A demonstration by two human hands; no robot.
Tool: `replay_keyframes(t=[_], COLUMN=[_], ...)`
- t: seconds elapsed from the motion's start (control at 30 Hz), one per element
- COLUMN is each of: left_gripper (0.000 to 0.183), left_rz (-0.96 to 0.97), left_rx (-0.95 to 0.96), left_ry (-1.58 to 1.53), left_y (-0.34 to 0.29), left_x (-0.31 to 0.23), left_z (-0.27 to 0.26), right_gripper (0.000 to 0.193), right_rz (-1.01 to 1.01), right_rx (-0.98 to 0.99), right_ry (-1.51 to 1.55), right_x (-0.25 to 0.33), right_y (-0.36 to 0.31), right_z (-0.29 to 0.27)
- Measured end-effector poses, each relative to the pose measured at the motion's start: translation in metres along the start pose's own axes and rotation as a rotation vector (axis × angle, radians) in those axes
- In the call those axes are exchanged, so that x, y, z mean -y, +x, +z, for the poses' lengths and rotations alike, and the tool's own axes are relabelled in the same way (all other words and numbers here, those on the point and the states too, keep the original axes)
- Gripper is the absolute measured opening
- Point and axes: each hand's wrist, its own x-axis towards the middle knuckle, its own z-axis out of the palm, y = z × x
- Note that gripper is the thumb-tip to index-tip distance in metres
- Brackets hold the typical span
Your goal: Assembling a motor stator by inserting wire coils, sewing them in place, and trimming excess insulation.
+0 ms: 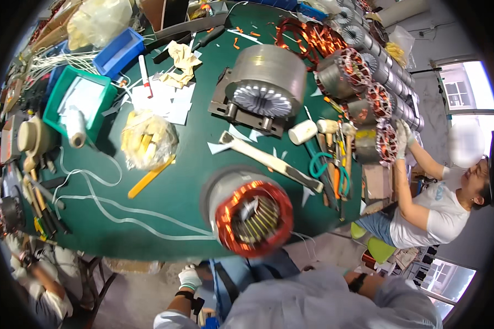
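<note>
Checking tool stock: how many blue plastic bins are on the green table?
1 in plain sight: the blue bin at the table's far left, beside the green tray. Blue shapes at the far edge may be more, half hidden.

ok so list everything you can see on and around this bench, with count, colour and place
motor stator with copper windings: 1, grey and orange, near edge of table
empty stator core on a base: 1, grey, table centre
wound stators: a row, too many to count, copper and grey, right side
table: 1, green, middle of view
long flat tool: 1, pale, between the two stators
mallets: 2, white heads, right of centre
scissors: 1, teal handles, right
bins: 1 blue, 1 green beside it, upper left
plastic bag of yellow strips: 1, left of centre
white cords: several, lower left
co-worker in white shirt: 1, right
left hand: white glove, below table edge
right hand: not in view
</note>
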Motion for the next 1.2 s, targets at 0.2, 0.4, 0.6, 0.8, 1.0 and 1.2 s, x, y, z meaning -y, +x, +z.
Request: replay_keyframes(t=[0.2,0.4,0.6,0.8,1.0,1.2], left_gripper=[0.070,0.059,0.048,0.039,0.025,0.012], left_rz=[0.122,0.148,0.196,0.389,0.410,1.177], left_rx=[-0.165,-0.204,-0.339,-0.619,-0.782,-1.189], left_ry=[0.115,0.102,0.123,0.144,0.252,0.628], left_y=[0.138,0.154,0.144,0.159,0.076,-0.128], left_x=[0.006,0.027,0.069,0.092,0.082,0.050], left_z=[0.031,-0.010,-0.070,-0.127,-0.117,-0.141], right_gripper=[0.037,0.036,0.047,0.043,0.019,0.050], right_rz=[-0.107,-0.301,-0.406,-0.818,-1.654,-0.845], right_rx=[-0.003,0.178,-0.207,-0.655,0.094,-0.323], right_ry=[0.370,0.445,0.578,0.656,1.648,0.957], right_x=[0.136,0.174,0.143,0.075,0.148,0.122], right_y=[0.030,0.001,-0.094,-0.028,0.061,-0.033], right_z=[-0.057,-0.084,-0.188,-0.271,-0.080,0.081])
